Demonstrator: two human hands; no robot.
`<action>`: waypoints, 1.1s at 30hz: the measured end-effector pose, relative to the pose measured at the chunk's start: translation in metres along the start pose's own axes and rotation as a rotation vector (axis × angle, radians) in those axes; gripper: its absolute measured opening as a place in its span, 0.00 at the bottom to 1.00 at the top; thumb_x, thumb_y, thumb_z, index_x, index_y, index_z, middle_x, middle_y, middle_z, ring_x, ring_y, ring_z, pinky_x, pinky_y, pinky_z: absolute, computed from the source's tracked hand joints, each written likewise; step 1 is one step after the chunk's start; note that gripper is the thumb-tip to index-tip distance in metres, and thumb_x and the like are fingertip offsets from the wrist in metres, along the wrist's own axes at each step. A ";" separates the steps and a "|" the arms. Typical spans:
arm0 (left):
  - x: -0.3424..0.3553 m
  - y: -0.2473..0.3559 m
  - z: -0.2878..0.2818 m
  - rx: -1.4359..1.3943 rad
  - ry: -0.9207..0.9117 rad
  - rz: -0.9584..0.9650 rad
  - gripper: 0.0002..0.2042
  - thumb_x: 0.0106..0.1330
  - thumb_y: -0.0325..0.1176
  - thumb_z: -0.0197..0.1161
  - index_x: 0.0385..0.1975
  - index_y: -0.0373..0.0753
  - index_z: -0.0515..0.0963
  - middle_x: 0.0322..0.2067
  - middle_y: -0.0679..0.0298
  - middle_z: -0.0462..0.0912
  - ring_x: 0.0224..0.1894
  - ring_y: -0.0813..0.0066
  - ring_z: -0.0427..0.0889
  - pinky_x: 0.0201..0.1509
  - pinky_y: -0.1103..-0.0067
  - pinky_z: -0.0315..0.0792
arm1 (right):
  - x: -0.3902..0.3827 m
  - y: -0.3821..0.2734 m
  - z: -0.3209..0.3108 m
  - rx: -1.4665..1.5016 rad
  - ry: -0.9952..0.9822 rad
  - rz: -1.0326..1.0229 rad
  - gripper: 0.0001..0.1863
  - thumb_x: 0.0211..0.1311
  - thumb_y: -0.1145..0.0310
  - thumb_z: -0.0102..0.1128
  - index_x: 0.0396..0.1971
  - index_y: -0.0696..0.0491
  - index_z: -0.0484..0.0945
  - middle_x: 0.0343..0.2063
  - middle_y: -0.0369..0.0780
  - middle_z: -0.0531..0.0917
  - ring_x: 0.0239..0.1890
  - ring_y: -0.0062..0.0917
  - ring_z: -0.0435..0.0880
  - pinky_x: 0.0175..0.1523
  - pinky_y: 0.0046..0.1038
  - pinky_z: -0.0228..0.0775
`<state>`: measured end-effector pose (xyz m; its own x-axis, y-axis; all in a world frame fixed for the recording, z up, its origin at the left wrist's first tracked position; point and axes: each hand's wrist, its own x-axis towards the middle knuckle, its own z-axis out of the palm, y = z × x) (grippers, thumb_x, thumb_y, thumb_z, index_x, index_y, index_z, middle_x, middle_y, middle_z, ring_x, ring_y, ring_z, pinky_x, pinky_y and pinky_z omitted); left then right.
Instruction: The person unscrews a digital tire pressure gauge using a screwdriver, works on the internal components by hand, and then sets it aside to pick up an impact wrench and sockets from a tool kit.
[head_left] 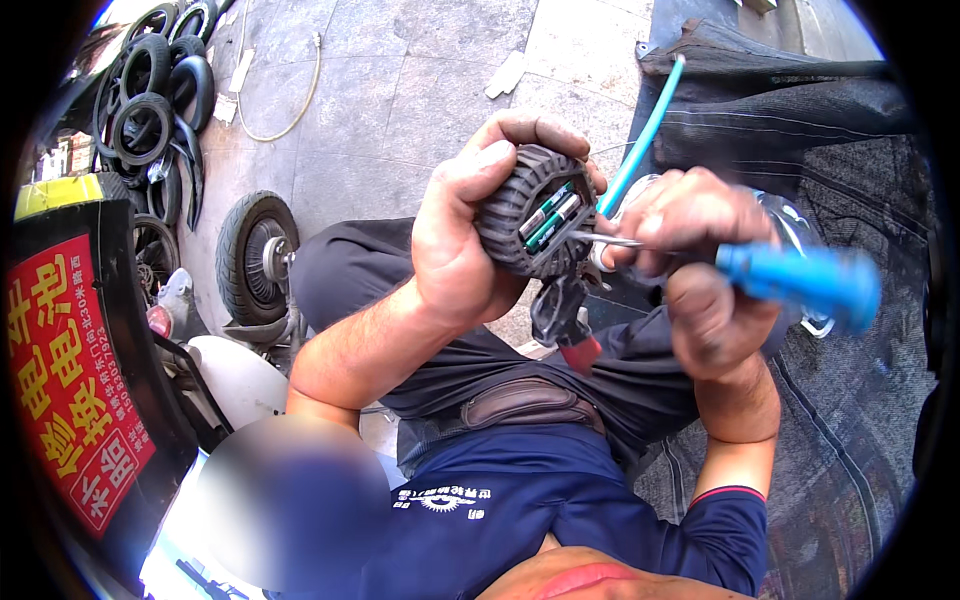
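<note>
We grip treaded black rubber wheel (503,207) in left hand (447,222), nine o'clock from right hand (712,222). Our right holds blue-handled screwdriver (790,280), tip toward nine, contact unclear. Batteries' (550,227) long axis: seven-thirty to one-thirty.

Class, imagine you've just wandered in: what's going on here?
A seated person's left hand holds up a small black wheel-shaped object with chunky tread, its side open on green-and-silver batteries. The right hand, blurred, grips a blue-handled tool, its metal shaft reaching to the opening's edge; whether it touches is unclear. The batteries sit inside.
</note>
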<state>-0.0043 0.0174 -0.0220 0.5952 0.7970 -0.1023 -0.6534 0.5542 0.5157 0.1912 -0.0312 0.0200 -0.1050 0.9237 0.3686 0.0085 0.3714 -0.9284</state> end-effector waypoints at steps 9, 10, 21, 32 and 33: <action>0.003 0.001 0.003 -0.034 -0.014 0.090 0.23 0.70 0.50 0.50 0.51 0.34 0.72 0.51 0.43 0.78 0.53 0.50 0.80 0.60 0.59 0.75 | -0.006 -0.002 0.019 0.020 -0.050 -0.093 0.17 0.53 0.86 0.69 0.39 0.54 0.75 0.29 0.42 0.81 0.41 0.41 0.89 0.47 0.41 0.82; 0.004 0.000 0.005 -0.066 0.014 0.099 0.23 0.69 0.48 0.52 0.51 0.32 0.72 0.49 0.41 0.79 0.51 0.50 0.82 0.60 0.59 0.75 | -0.005 -0.002 0.020 0.003 -0.054 -0.106 0.16 0.52 0.86 0.69 0.38 0.55 0.75 0.28 0.42 0.82 0.41 0.42 0.89 0.47 0.41 0.82; 0.005 -0.004 0.008 0.069 0.061 0.176 0.22 0.70 0.47 0.51 0.51 0.33 0.71 0.48 0.47 0.78 0.50 0.54 0.81 0.53 0.61 0.81 | -0.005 -0.009 0.024 -0.241 -0.068 -0.146 0.18 0.51 0.86 0.68 0.36 0.52 0.71 0.27 0.41 0.81 0.41 0.43 0.90 0.43 0.40 0.84; 0.000 -0.007 0.008 0.047 0.070 0.079 0.25 0.71 0.49 0.47 0.55 0.35 0.72 0.52 0.47 0.79 0.55 0.55 0.80 0.63 0.60 0.74 | -0.011 0.009 0.010 -0.278 0.030 -0.145 0.16 0.58 0.87 0.63 0.40 0.55 0.69 0.35 0.45 0.79 0.47 0.45 0.88 0.50 0.41 0.83; 0.000 -0.007 0.007 0.069 0.084 0.066 0.26 0.71 0.50 0.48 0.57 0.34 0.72 0.53 0.47 0.79 0.55 0.55 0.80 0.62 0.60 0.74 | -0.012 0.010 0.011 -0.279 0.044 -0.139 0.16 0.58 0.87 0.63 0.40 0.55 0.70 0.35 0.46 0.79 0.46 0.44 0.88 0.50 0.40 0.83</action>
<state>0.0032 0.0117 -0.0199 0.5086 0.8502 -0.1358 -0.6545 0.4842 0.5807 0.1816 -0.0393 0.0060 -0.0808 0.8632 0.4984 0.2702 0.5002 -0.8227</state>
